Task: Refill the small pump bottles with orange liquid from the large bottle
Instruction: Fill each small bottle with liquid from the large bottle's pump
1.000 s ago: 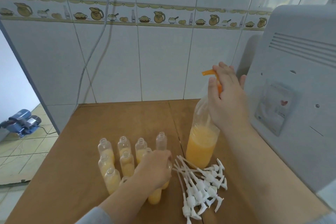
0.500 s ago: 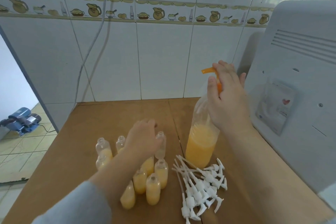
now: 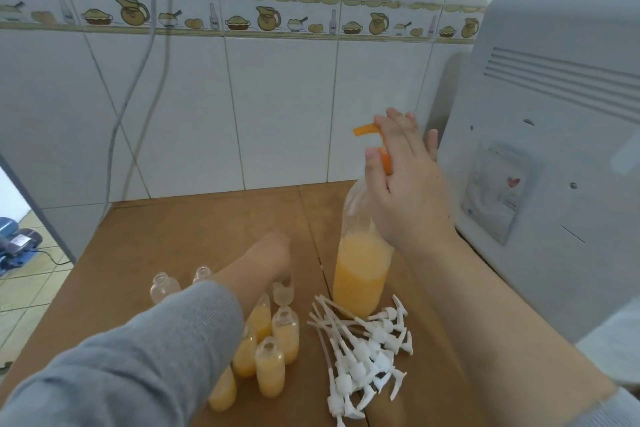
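On a brown counter (image 3: 180, 229) set against a white tiled wall (image 3: 284, 107), we see a person's right hand (image 3: 405, 184) laid over the top of the large bottle (image 3: 360, 267), its fingers (image 3: 394, 125) curled round the orange pump head (image 3: 370, 139), whose spout points left. The large bottle stands upright near the middle of the counter, orange liquid filling roughly its lower half. The left hand (image 3: 270, 256), at the end of a grey sleeve (image 3: 131, 354), reaches over the cluster of small bottles (image 3: 270, 347) just left of the large one; its fingers point down at a clear small bottle (image 3: 283, 291), but we cannot tell whether they grip it, since the back of the hand hides them. The forearm and sleeve cover part of the cluster, so our count is partial: we make out five small bottles holding orange liquid and three clear ones, all uncapped. A heap of white pump tops (image 3: 363, 354) with long dip tubes lies on the counter just right of the small bottles and touching the foot of the large bottle; they overlap too much to count. A large white appliance (image 3: 540, 156) stands along the right edge of the counter, close behind the right hand. Two grey cables (image 3: 138, 55) hang down the wall at left, and a blue machine (image 3: 14, 236) sits on the floor beyond the counter's left edge.
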Available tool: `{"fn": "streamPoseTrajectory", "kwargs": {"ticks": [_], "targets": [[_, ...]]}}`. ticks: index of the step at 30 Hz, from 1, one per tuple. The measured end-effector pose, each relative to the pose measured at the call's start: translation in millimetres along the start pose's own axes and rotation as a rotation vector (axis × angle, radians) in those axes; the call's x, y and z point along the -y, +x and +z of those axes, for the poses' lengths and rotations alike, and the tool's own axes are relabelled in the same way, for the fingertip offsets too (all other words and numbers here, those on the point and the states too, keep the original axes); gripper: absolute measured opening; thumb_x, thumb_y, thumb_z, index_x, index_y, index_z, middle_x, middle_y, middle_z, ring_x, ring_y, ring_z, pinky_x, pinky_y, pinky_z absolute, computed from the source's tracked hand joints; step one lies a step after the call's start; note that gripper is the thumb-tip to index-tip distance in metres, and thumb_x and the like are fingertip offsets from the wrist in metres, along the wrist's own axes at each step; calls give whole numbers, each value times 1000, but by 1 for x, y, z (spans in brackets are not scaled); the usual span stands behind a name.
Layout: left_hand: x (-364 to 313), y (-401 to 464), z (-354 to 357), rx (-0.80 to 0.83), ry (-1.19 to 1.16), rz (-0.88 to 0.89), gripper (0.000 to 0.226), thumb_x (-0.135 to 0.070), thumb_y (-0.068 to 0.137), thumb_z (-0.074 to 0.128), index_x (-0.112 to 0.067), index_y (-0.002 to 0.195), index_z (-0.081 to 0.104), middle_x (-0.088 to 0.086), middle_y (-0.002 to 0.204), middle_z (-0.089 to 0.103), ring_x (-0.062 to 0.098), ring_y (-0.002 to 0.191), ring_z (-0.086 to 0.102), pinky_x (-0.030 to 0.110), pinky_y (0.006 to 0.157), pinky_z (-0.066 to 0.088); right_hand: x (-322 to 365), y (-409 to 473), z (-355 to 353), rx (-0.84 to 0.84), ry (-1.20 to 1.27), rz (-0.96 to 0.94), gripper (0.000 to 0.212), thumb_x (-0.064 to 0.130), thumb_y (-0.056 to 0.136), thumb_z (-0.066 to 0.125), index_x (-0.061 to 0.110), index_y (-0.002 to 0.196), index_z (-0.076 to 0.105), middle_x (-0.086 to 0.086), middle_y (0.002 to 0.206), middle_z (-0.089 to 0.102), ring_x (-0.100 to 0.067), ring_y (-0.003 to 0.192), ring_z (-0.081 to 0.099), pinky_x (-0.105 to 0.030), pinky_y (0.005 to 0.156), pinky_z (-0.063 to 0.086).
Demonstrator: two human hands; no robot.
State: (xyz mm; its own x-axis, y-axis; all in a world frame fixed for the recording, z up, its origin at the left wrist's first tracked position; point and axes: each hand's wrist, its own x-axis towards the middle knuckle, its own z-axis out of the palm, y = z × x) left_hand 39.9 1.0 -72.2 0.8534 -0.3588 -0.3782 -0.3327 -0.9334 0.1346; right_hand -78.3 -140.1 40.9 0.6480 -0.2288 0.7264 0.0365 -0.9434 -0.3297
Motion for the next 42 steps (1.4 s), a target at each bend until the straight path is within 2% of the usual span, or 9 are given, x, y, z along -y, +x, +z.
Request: {"fn": "streamPoseTrajectory", "kwargs": {"ticks": [4, 12, 15, 20, 24, 27, 30, 37, 42], "targets": [[4, -3, -4, -77, -57, 5, 47, -18, 78, 75, -11, 122, 57, 5, 116, 59, 21, 99, 60, 28, 83, 52, 0, -1, -1, -10, 5, -2, 48, 33, 100, 27, 19, 145, 35, 2, 153, 30, -10, 145, 11, -17, 113, -13], [36, -86, -36, -566, -569, 102, 41, -24, 75, 74, -29, 111, 57, -9, 103, 59, 5, 84, 54, 10, 57, 36, 0, 2, 2, -44, 4, -36, 47, 32, 99, 28, 14, 140, 42, -2, 147, 41, -15, 144, 17, -19, 114, -11], [40, -121, -34, -770, -992, 155, 36, -26, 72, 79, -29, 104, 62, -10, 95, 65, 6, 86, 60, 17, 70, 46, -4, 3, 1, -48, -2, -43, 47, 33, 99, 28, 13, 138, 44, -2, 144, 43, -15, 144, 20, -20, 115, -9], [23, -142, -23, -691, -1734, 340, 30, -27, 76, 69, -20, 105, 68, -4, 95, 70, 18, 98, 65, 39, 92, 51, -2, 4, -3, 8, 8, -42, 48, 34, 98, 26, 14, 139, 42, -1, 147, 39, -12, 145, 15, -21, 116, -9], [14, -140, -26, -712, -1497, 377, 47, -38, 81, 63, -17, 123, 59, 1, 108, 68, 9, 95, 64, 28, 80, 53, -6, 5, -9, 67, -4, -68, 49, 36, 99, 25, 14, 141, 40, -1, 149, 37, -13, 145, 14, -26, 117, -6], [4, -132, -38, -705, -1188, 376, 53, -35, 88, 60, -23, 137, 46, -14, 124, 54, 3, 113, 53, 22, 95, 43, -10, 5, -14, 95, -7, -87, 49, 35, 100, 24, 14, 142, 39, 0, 150, 36, -12, 145, 13, -19, 115, -10], [-13, -124, -55, -713, -947, 429, 55, -23, 94, 55, -19, 145, 34, -20, 119, 41, -3, 116, 39, 17, 97, 30, -10, 4, -16, 104, 9, -97, 47, 28, 99, 25, 15, 142, 38, 0, 150, 36, -10, 145, 12, -16, 113, -12], [-41, -108, -79, -806, -747, 531, 49, -31, 89, 62, -21, 134, 48, -10, 110, 55, 3, 98, 48, 7, 79, 34, -9, 2, -16, 102, 39, -89, 47, 25, 98, 25, 13, 141, 39, -1, 149, 37, -11, 145, 15, -17, 114, -10], [-45, -102, -82, -790, -705, 541, 51, -32, 88, 63, -23, 135, 48, -9, 109, 53, 3, 97, 49, 7, 80, 32, -10, 3, -14, 91, 24, -96, 48, 26, 97, 25, 14, 141, 39, 0, 149, 37, -11, 145, 14, -16, 113, -10]]}}
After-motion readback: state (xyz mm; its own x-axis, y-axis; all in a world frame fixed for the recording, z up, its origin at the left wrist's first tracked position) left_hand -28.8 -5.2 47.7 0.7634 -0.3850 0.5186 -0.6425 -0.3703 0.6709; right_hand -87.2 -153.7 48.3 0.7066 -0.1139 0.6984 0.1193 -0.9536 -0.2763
